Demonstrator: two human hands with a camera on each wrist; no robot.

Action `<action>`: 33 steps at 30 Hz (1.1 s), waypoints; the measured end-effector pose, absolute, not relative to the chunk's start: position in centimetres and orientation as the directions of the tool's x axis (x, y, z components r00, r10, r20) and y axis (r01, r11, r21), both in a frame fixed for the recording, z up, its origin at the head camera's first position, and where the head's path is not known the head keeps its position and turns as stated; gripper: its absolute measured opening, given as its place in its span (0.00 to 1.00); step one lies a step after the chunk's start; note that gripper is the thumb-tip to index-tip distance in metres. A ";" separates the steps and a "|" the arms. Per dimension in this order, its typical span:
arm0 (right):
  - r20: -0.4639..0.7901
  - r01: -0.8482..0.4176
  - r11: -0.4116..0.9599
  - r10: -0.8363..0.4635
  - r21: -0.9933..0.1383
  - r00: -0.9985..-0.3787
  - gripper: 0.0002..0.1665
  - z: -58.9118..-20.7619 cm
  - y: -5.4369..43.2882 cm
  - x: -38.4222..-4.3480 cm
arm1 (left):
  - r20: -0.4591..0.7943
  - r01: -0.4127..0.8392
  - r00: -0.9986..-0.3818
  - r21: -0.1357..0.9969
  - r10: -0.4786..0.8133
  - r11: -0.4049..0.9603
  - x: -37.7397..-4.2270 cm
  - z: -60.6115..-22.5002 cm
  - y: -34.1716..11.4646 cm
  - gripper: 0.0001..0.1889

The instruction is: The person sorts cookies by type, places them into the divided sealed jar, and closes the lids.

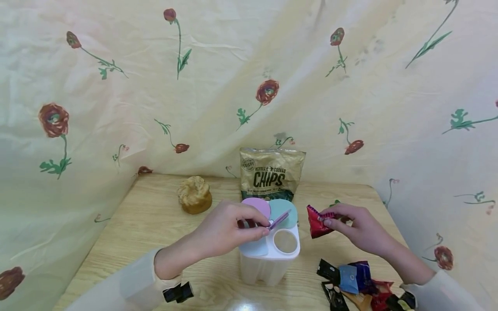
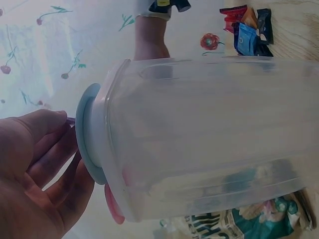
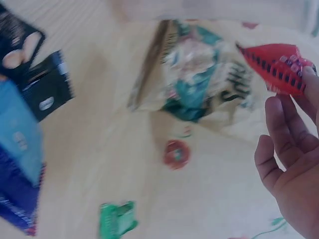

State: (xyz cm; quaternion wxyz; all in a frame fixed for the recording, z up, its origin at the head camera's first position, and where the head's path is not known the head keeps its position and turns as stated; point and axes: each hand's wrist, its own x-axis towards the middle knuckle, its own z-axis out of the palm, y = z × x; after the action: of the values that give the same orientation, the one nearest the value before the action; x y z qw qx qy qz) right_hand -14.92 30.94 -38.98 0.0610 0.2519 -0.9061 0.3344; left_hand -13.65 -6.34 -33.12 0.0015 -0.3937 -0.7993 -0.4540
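A clear plastic container point(image 1: 264, 270) with a white top stands mid-table. Pink-purple point(image 1: 256, 206), teal point(image 1: 285, 209) and pale blue lids point(image 1: 254, 248) cover parts of the top; one round opening point(image 1: 285, 241) at the front right is uncovered. Above it my left hand point(image 1: 223, 229) pinches a thin lilac lid point(image 1: 280, 219), seen nearly edge-on and tilted. To the right of the container, my right hand point(image 1: 359, 226) pinches a small red packet point(image 3: 279, 64) between thumb and fingers, apart from the container. The packet's serrated edge shows; its contents are hidden.
Behind the container stands a gold chips bag point(image 1: 272, 172). A brown, ring-shaped bread-like item point(image 1: 194, 194) sits at back left. Several small packets point(image 1: 348, 276) lie in a pile at front right. A green packet point(image 3: 117, 219) lies beyond my right hand. Flowered cloth point(image 1: 218, 86) hangs behind.
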 end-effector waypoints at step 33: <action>0.634 -0.816 0.247 -0.527 -0.523 -0.566 0.30 -33.9 24.2 -11.7 | 0.374 0.651 -0.692 0.692 0.617 0.311 -13.6 -32.9 -6.5 0.04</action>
State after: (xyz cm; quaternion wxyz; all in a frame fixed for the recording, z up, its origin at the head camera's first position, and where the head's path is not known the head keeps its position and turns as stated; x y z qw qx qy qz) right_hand -11.70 24.16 -33.94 0.1668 0.4349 -0.7717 0.4329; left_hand -13.56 -6.49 -32.93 0.0195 -0.3918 -0.8093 -0.4372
